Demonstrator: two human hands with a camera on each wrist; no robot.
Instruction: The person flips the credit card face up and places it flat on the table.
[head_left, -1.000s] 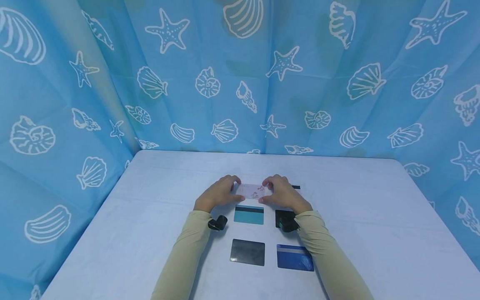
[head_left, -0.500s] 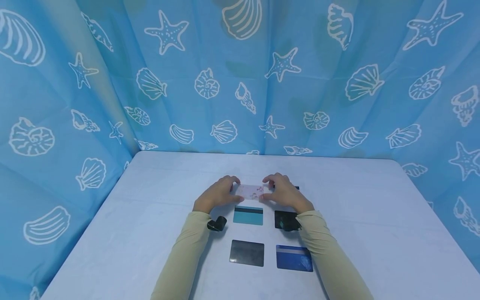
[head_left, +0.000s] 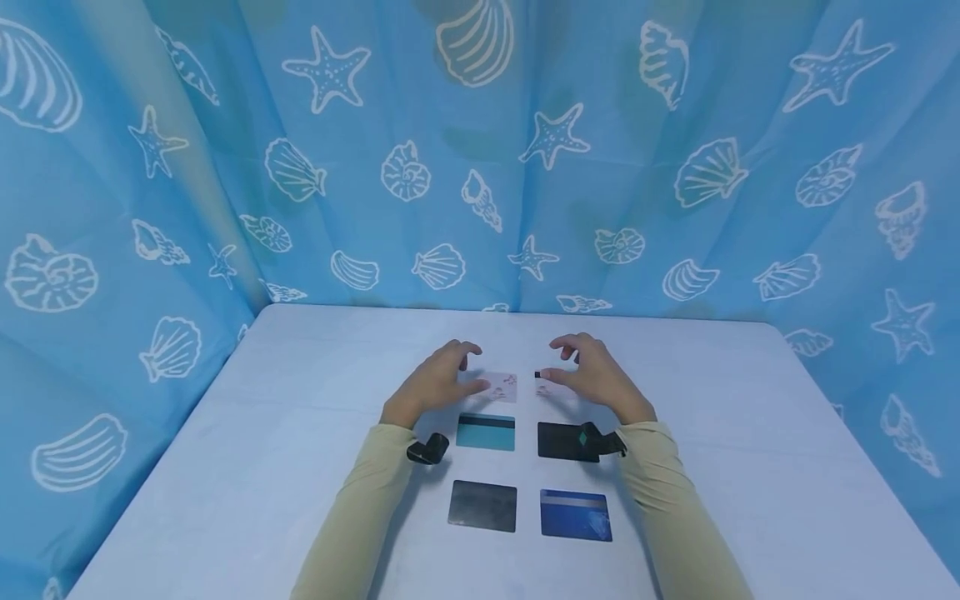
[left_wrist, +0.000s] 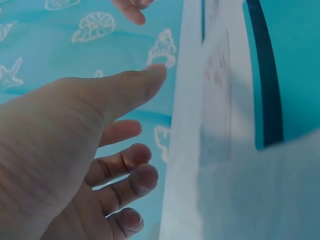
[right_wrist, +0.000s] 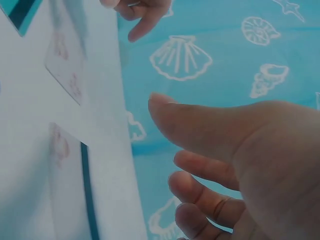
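A pale card with pink flowers lies flat on the white table, at the far left of a grid of cards. Beside its left end is my left hand, thumb over the card in the head view. The left wrist view shows relaxed fingers holding nothing. My right hand hovers over a second pale card with a dark stripe, partly hidden by the hand. Thumb and fingers stand apart with nothing between them in the right wrist view.
Nearer me lie a teal card with a black stripe and a black card. A dark grey card and a blue card form the nearest row. A blue seashell curtain hangs behind the table.
Both hands have let go of the flowered card's ends and moved apart. The right hand has shifted right and uncovers more of the second pale card. The head view has turned slightly right.
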